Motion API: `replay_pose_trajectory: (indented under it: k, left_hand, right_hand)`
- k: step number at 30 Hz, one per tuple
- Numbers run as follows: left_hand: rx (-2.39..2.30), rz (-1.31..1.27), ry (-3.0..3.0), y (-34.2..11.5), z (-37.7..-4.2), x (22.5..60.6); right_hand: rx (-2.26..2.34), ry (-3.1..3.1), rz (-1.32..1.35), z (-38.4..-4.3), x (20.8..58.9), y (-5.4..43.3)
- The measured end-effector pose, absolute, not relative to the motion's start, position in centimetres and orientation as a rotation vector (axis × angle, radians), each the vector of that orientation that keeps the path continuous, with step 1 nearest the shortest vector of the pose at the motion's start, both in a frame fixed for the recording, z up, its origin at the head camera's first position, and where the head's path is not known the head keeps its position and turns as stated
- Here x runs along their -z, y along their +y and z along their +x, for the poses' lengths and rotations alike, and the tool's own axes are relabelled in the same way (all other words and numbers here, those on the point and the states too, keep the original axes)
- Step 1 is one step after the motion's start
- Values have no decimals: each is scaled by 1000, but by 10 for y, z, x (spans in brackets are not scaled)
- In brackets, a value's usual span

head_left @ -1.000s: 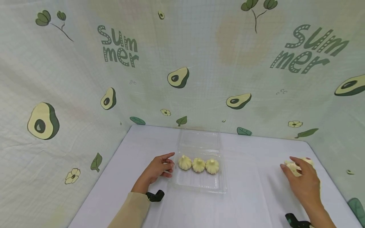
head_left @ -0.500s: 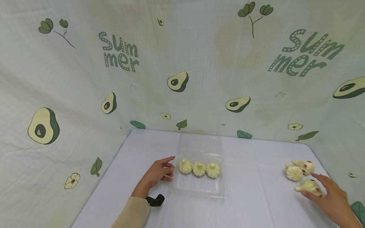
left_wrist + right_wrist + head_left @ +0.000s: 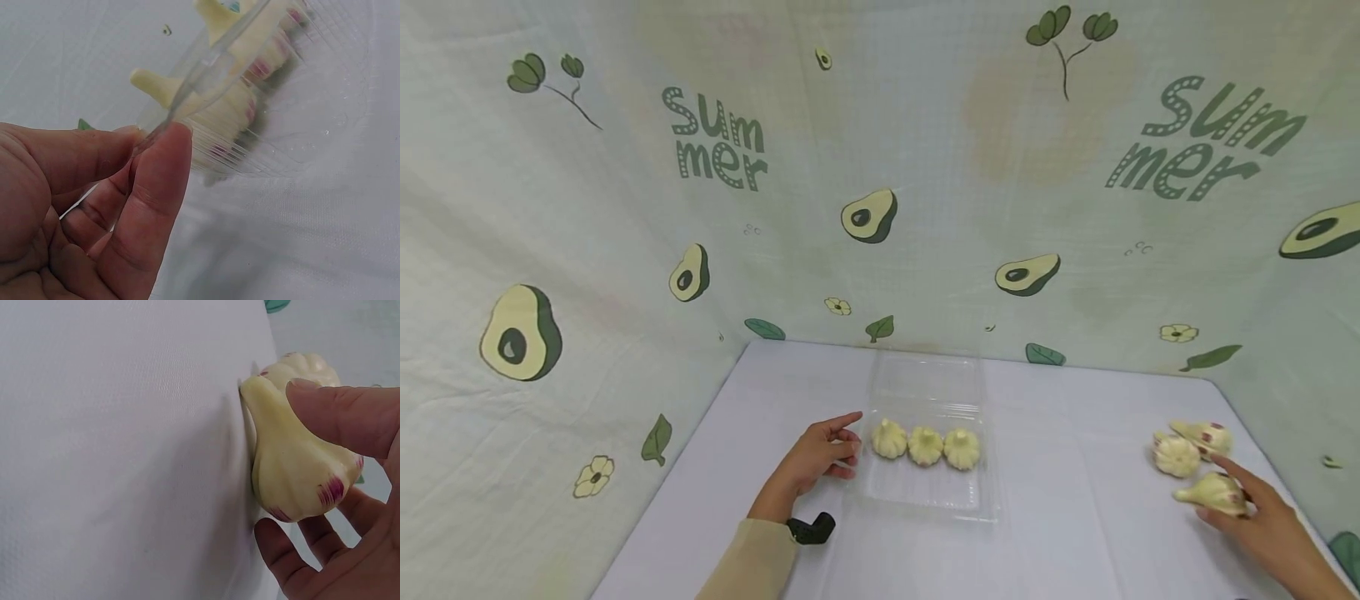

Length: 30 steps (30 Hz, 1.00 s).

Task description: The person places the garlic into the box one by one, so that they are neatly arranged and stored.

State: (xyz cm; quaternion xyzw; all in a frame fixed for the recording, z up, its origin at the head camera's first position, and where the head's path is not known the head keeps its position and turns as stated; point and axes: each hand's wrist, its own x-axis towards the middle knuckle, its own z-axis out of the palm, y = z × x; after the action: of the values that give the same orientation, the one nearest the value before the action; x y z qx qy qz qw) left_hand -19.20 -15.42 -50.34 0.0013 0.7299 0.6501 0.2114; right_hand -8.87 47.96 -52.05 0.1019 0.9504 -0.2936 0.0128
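Note:
My left hand is at the left side of a clear plastic box; in the left wrist view its thumb and finger pinch the box's thin rim. Three pale garlic bulbs stand in a row inside the box, stems up. Far to the right, my right hand holds another garlic bulb between thumb and fingers. That bulb has purple streaks and its stem points away from the palm. Whether it touches the table is hard to tell.
Two more garlic bulbs lie just beyond the right hand, near the table's right edge. The box's transparent lid is folded back toward the rear cloth wall. White cloth covers the table.
My right hand has moved right and nearer, from the two farther bulbs to the nearest one, and its fingers have closed round it. The left hand has stayed on the box.

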Motion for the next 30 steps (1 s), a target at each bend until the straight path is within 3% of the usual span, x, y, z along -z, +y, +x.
replay_pose_trajectory:
  k: [5,20,30]
  left_hand:
    - [-1818,6,2012,-153,-192,506]
    - [-1813,-6,2016,-153,-194,505]
    - [-1807,-18,2026,-152,-194,504]
  right_hand:
    - [836,2977,274,-90,524,484]
    - [954,2870,730,-90,527,460]
    - [1071,2894,766,-92,522,444]
